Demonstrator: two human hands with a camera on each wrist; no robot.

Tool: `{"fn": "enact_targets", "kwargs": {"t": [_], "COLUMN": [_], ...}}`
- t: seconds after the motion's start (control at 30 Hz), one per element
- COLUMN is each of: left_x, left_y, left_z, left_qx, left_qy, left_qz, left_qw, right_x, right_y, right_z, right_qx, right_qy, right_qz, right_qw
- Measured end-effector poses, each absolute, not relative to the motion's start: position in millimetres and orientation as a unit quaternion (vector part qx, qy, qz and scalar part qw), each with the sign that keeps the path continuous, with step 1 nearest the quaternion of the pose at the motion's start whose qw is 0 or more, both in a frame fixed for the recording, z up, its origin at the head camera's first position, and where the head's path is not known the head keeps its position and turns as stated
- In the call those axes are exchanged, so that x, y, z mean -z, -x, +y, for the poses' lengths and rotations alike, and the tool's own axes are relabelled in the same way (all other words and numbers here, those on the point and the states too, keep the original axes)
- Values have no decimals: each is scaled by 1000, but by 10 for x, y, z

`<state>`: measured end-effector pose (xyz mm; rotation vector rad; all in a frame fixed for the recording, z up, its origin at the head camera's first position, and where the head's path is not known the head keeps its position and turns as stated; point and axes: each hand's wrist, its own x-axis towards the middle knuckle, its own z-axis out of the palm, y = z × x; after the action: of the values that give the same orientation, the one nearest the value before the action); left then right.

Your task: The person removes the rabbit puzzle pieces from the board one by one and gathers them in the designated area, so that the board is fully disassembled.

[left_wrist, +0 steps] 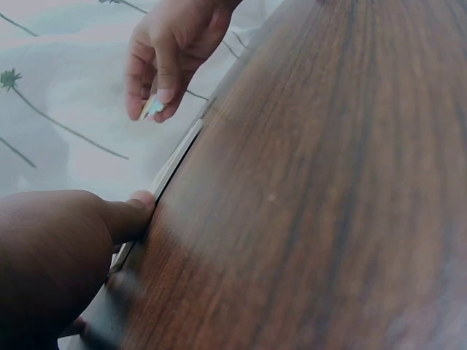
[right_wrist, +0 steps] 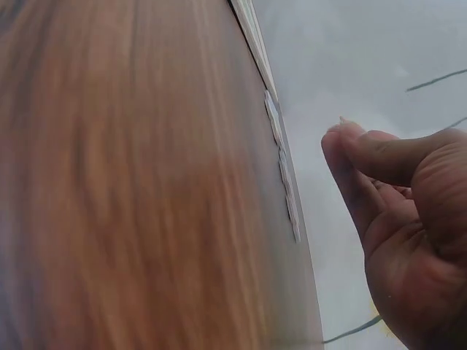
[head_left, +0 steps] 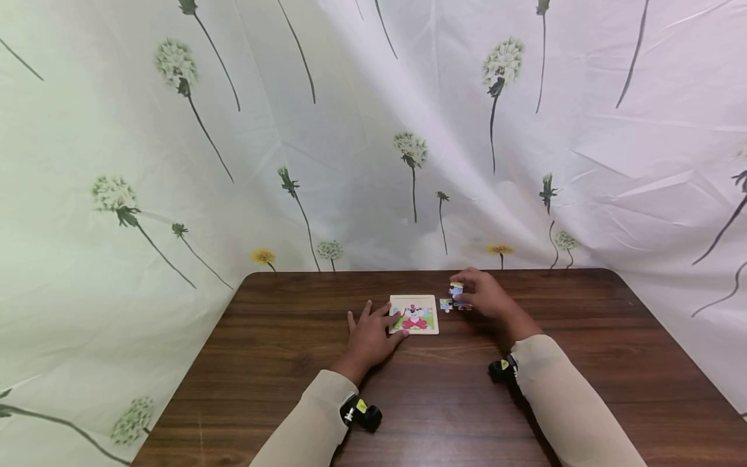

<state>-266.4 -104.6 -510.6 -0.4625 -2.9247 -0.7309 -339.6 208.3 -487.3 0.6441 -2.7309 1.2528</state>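
A small square jigsaw board (head_left: 403, 298) with a pale rim lies on the table, a cartoon animal in red partly assembled in it. My left hand (head_left: 370, 337) rests at the board's left side, fingers spread, thumb at the lower edge. In the left wrist view that thumb (left_wrist: 131, 217) presses along the board's edge (left_wrist: 175, 162). Right of the board, my right hand (head_left: 487, 295) pinches a blue-and-yellow jigsaw piece (head_left: 456, 289) between thumb and fingertips, raised above the table in the left wrist view. Beneath it lie several loose jigsaw pieces (head_left: 446, 305), partly hidden by the hand.
The dark wood-grain table (head_left: 262, 363) has rounded far corners. Right behind its far edge hangs a white cloth (head_left: 362, 162) printed with dandelions. Black wrist cameras (head_left: 364, 415) are strapped over both beige sleeves.
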Motion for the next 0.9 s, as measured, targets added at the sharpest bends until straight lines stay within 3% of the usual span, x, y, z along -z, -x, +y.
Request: {"fn": "enact_targets", "kwargs": {"t": [0.43,0.9], "left_x": [5128,5145], "left_y": [2679,2686], "left_z": [-1046,-1047], "left_qx": [239,240], "left_qy": [154,158], "left_qz": [-957,-956], "left_qw": [47,52], "right_x": [4945,4988], "right_y": [3367,3306], "right_z": [2399,2645], "right_qx": [-423,-430], "right_qy": [-189,-155], "right_qz": [-885,-889], "right_qw": [47,10]}}
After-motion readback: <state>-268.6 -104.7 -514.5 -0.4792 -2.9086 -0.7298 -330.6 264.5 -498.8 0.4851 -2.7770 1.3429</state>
